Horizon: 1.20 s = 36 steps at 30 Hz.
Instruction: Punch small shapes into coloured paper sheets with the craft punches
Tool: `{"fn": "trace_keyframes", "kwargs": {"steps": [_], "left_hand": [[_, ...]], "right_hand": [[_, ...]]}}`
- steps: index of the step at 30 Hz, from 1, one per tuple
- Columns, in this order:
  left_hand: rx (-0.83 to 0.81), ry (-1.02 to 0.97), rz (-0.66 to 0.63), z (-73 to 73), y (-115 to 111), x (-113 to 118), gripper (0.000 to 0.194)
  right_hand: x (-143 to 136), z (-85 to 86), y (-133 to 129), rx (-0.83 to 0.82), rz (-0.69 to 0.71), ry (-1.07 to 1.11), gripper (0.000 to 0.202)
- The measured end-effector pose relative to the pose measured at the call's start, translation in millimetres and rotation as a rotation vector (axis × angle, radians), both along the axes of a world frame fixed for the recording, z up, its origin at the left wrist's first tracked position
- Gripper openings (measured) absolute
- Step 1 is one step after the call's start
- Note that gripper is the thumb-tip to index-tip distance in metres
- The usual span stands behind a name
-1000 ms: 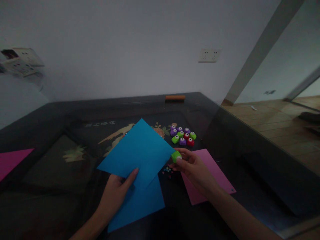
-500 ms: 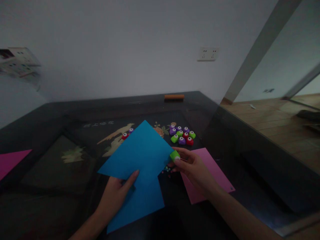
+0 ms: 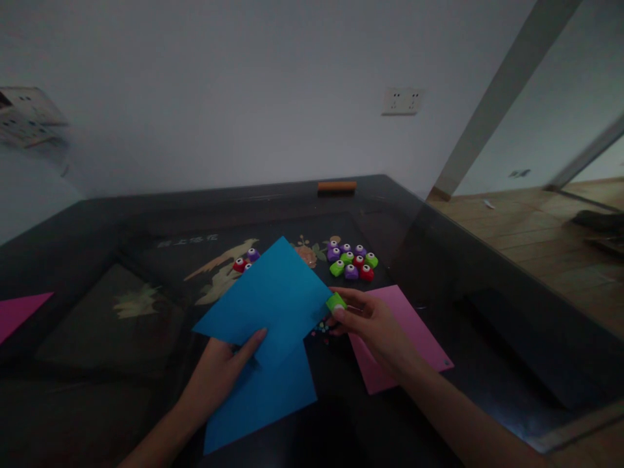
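My left hand (image 3: 221, 370) grips two blue sheets of paper, its thumb on top and its fingers underneath. The upper blue sheet (image 3: 273, 292) is turned with a corner pointing away from me, and the lower blue sheet (image 3: 263, 403) sticks out below it. Between the thumb and fingers of my right hand (image 3: 373, 325) is a small green craft punch (image 3: 336, 302). It sits at the right corner of the upper sheet; the jaw is too small to make out. Beneath that hand lies a pink sheet (image 3: 409, 331) with a small mark at its near right corner.
Several purple, green and red craft punches (image 3: 351, 260) are grouped beyond my right hand. More punches (image 3: 241, 263) are partly hidden behind the blue paper. Tiny paper bits (image 3: 322, 328) lie on the dark table (image 3: 273, 208). A magenta sheet (image 3: 22, 312) is at far left, an orange-brown bar (image 3: 337, 186) at the back.
The whole view has shifted slightly. Both hands keep their holds, and the green craft punch stays at the blue sheet's right corner.
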<state>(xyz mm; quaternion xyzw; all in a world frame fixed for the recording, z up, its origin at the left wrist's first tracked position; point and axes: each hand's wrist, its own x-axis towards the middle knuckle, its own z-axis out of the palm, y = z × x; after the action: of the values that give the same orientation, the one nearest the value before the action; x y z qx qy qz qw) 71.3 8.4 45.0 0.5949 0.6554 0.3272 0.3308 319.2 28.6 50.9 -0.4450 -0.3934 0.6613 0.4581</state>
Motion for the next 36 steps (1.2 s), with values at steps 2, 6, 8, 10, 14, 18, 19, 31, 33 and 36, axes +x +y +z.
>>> {"fn": "trace_keyframes", "kwargs": {"steps": [2, 6, 8, 10, 14, 18, 19, 31, 33, 36], "left_hand": [[-0.014, -0.005, 0.003, -0.2, 0.5, 0.0, 0.047], [-0.045, -0.037, 0.006, -0.4, 0.8, 0.6, 0.05], [-0.056, -0.041, 0.013, -0.5, 0.6, 0.8, 0.051], [-0.067, -0.061, 0.003, -0.8, 0.5, 0.7, 0.05], [-0.08, -0.089, -0.015, -1.9, 0.3, 0.0, 0.049], [-0.052, -0.057, 0.007, -2.0, -0.2, 0.4, 0.049], [-0.056, -0.053, 0.008, -1.7, -0.3, 0.8, 0.049], [-0.05, 0.008, -0.015, -1.1, -0.3, 2.3, 0.047], [-0.04, 0.003, -0.013, -1.2, -0.3, 2.5, 0.047], [-0.031, 0.011, -0.005, -1.2, 0.1, 2.7, 0.047]], "right_hand": [[-0.7, 0.1, -0.3, 0.0, -0.007, -0.019, 0.044], [-2.3, -1.7, 0.6, -0.011, -0.017, 0.002, 0.042], [-2.7, -1.9, 0.7, -0.022, -0.012, 0.034, 0.041], [-2.9, -1.1, 0.0, -0.036, -0.004, 0.057, 0.041], [-2.9, 0.6, -2.1, -0.041, 0.011, 0.088, 0.04], [-3.2, 0.5, -2.5, -0.038, 0.011, 0.105, 0.038], [-3.4, 0.7, -2.4, -0.04, 0.01, 0.108, 0.038], [-4.4, 4.6, -3.6, -0.047, 0.024, 0.118, 0.034], [-4.8, 4.5, -3.6, -0.053, 0.021, 0.116, 0.035], [-5.7, 3.8, -3.5, -0.05, 0.006, 0.108, 0.035]]}}
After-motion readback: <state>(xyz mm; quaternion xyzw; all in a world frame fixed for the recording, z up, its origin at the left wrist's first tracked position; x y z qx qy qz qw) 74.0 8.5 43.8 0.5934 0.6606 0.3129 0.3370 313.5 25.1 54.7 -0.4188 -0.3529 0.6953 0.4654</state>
